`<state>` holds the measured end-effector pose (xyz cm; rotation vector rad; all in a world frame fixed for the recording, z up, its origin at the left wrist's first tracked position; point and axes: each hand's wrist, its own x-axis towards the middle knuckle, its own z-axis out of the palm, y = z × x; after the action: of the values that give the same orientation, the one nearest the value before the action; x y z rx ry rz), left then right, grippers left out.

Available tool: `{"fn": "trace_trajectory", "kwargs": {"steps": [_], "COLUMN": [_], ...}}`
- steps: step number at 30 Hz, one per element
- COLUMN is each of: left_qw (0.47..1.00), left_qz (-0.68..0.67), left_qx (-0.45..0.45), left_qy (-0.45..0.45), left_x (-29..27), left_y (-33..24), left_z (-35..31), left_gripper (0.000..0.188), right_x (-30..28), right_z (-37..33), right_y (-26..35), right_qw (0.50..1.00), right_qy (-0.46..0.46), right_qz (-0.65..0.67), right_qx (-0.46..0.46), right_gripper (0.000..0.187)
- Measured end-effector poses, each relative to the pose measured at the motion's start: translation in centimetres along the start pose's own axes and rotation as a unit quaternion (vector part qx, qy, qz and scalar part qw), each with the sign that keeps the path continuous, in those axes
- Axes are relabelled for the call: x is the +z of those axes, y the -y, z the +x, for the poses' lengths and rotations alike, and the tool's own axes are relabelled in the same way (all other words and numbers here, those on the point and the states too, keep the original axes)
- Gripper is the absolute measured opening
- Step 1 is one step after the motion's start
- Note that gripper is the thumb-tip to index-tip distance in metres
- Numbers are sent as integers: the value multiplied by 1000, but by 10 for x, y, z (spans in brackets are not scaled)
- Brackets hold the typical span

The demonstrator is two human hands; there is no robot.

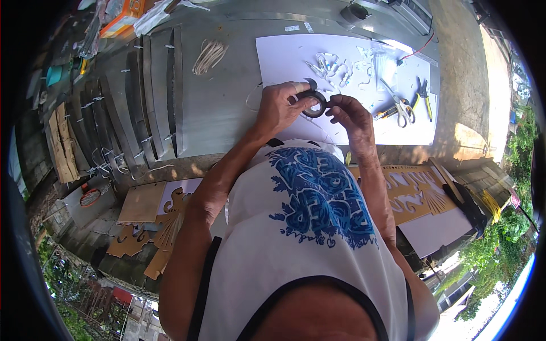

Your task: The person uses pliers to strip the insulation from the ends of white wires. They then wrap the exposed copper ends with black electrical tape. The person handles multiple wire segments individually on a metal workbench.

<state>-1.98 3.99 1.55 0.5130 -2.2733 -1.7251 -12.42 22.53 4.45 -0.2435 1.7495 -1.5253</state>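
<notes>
My left hand (277, 107) is closed around a roll of black tape (323, 103), held above the near edge of a white sheet (278, 54). At the right side of the roll, my right hand (354, 116) has thumb and forefinger pinched together on what looks like the tape's loose end. Just beyond the hands lies a heap of small white modules with wires (330, 65). To the right on the sheet are scissors (405, 112) with pale handles and yellow-black pliers (422, 101). A clear plastic bag (387, 67) lies behind the scissors.
Long dark strips (149, 94) with small white wired pieces lie across the grey table's left. A coil of pale wire (210, 55) rests left of the sheet. An orange box (122, 18) stands far left. Cut-out brown boards (142, 202) lie below the table's near edge.
</notes>
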Motion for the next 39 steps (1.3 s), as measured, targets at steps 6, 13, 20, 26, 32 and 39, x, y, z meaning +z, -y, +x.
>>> {"fn": "trace_trajectory", "kwargs": {"steps": [6, 13, 20, 26, 32, 39], "left_qw": [986, 974, 973, 967, 973, 965], "left_qz": [121, 159, -119, -146, -147, -190], "left_qx": [118, 158, -80, -50, 40, -47], "left_qy": [4, 38, 182, 204, 172, 173], "left_x": [2, 3, -5, 0, -4, -10], "left_y": [-3, 2, 8, 7, -13, -23], "left_z": [-5, -8, -3, 2, 3, -5], "left_gripper": [31, 41, 71, 74, 74, 70], "right_x": [-1, -12, -13, -12, -7, -6], "right_z": [9, 15, 12, 5, -3, -8], "right_y": [14, -5, 6, 38, 65, 69], "right_qw": [998, 994, 1000, 988, 965, 944], "right_qy": [27, 30, 7, -9, 3, 20], "right_qz": [3, 49, -26, -151, -250, -294], "right_qx": [50, 92, 12, -2, -86, -147], "right_gripper": [47, 28, 21, 22, 15, 10]}}
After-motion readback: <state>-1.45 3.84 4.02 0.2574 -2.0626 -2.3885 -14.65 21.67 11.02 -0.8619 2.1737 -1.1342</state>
